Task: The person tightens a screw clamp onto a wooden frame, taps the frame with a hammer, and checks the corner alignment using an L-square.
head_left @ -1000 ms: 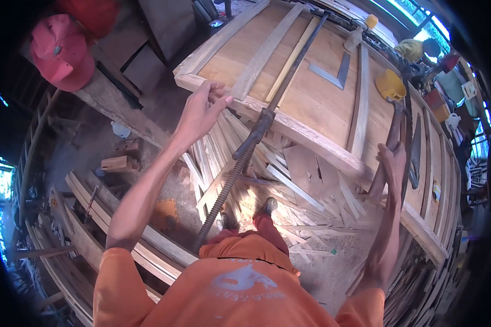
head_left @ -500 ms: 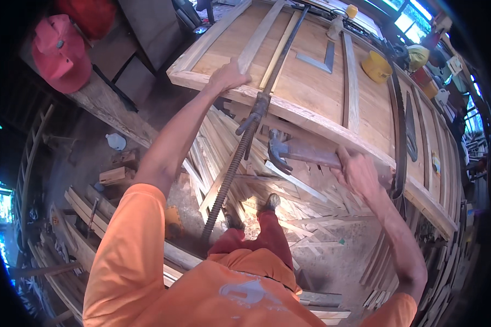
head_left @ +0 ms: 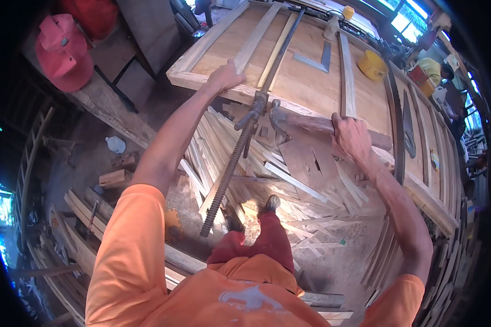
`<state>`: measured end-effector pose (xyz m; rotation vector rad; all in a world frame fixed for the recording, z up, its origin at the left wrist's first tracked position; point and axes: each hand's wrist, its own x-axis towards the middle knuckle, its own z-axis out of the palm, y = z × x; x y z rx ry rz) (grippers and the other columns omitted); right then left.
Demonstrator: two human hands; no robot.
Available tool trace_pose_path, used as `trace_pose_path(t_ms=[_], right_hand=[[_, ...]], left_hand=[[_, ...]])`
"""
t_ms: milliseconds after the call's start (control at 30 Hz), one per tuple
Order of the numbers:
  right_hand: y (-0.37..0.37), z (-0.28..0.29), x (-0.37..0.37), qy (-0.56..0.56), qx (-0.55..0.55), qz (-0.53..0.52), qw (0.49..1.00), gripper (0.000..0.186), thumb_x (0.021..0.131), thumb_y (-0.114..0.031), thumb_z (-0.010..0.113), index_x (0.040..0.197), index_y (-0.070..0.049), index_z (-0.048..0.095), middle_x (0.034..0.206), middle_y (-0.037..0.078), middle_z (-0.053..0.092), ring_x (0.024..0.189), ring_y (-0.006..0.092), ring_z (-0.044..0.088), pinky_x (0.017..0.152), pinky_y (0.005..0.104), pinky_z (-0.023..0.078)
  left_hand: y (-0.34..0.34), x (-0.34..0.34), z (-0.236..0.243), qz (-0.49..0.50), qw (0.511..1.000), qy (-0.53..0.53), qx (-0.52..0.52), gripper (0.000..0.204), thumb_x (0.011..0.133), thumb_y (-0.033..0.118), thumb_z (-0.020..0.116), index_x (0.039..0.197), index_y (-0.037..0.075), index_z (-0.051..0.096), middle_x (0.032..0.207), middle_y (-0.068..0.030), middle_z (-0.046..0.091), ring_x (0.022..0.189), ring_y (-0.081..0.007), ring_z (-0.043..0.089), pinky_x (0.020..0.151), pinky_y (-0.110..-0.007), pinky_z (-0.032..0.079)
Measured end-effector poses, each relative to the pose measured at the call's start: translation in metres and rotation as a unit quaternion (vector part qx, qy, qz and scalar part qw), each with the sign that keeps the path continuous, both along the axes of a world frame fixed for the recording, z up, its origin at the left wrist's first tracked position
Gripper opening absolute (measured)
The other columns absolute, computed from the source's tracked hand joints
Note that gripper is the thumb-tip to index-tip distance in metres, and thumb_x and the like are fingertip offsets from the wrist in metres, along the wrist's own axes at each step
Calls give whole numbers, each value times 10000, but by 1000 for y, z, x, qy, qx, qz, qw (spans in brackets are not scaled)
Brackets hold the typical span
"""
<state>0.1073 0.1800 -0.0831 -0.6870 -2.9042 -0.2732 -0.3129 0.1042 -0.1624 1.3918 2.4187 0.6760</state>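
My left hand (head_left: 225, 77) grips the near edge of a wooden panel (head_left: 303, 41) at the end of one slat (head_left: 256, 38). A long screw clamp (head_left: 232, 180) spans the panel just right of that hand, its threaded rod sloping down toward me. My right hand (head_left: 350, 136) is closed round the wooden handle of a hammer (head_left: 311, 122), held sideways along the panel's front edge, its metal head (head_left: 278, 117) close to the clamp's body (head_left: 259, 103); whether they touch I cannot tell. A metal square (head_left: 323, 62) and a yellow tub (head_left: 372, 66) lie on the panel.
Loose wood strips (head_left: 289, 174) litter the floor round my feet. Long boards (head_left: 87, 212) lie at lower left. A pink cap (head_left: 63, 57) sits on a timber at upper left. A hand saw (head_left: 409, 128) lies on the panel's right. Another person (head_left: 433, 73) is beyond it.
My right hand has brought the hammer from upright at the right to sideways by the clamp, most recently slightly upward. My left hand has moved up onto the slat.
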Motion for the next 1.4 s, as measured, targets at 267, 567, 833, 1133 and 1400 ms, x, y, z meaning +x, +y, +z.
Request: trace_pose_path(t_ms=[267, 567, 833, 1133, 1400], right_hand=[[-50, -2, 59, -83, -62, 170, 980, 410, 622, -280, 758, 904, -68, 549, 846, 128, 634, 856, 371, 675, 706, 492, 541], [-40, -5, 26, -48, 68, 320, 944, 331, 686, -296, 749, 876, -80, 587, 863, 130, 692, 833, 337, 712, 683, 471, 563], [-38, 3, 9, -71, 33, -44, 996, 279, 818, -224, 742, 951, -27, 596, 834, 209, 705, 755, 398, 726, 665, 503, 564], [-76, 15, 59, -95, -37, 86, 991, 402, 719, -209, 804, 1029, -36, 615, 878, 136, 672, 854, 335, 698, 800, 451, 578], [-38, 18, 35, -87, -70, 50, 992, 386, 747, -166, 818, 1006, -2, 582, 914, 171, 693, 899, 357, 713, 761, 454, 580]], left_hand=[[-49, 15, 5, -1, 971, -97, 219, 1028, 858, 650, 726, 1505, -88, 421, 1300, -322, 650, 1289, -451, 597, 1146, -481, 416], [-88, -37, -11, -186, 964, 166, 88, 622, 799, 452, 870, 1100, -24, 607, 1059, -197, 594, 1083, -412, 552, 977, -495, 417], [-86, -45, -6, -190, 957, 204, 82, 673, 757, 471, 896, 1140, -22, 645, 1071, -205, 624, 1100, -408, 576, 953, -490, 437], [28, -19, 59, -203, 971, 9, 122, 663, 888, 367, 769, 1372, -61, 621, 1183, -268, 719, 1135, -403, 687, 988, -440, 524], [171, 45, -14, -77, 995, 64, -27, 1039, 719, 350, 808, 1424, -240, 323, 1273, -397, 643, 1211, -447, 674, 1000, -436, 561]])
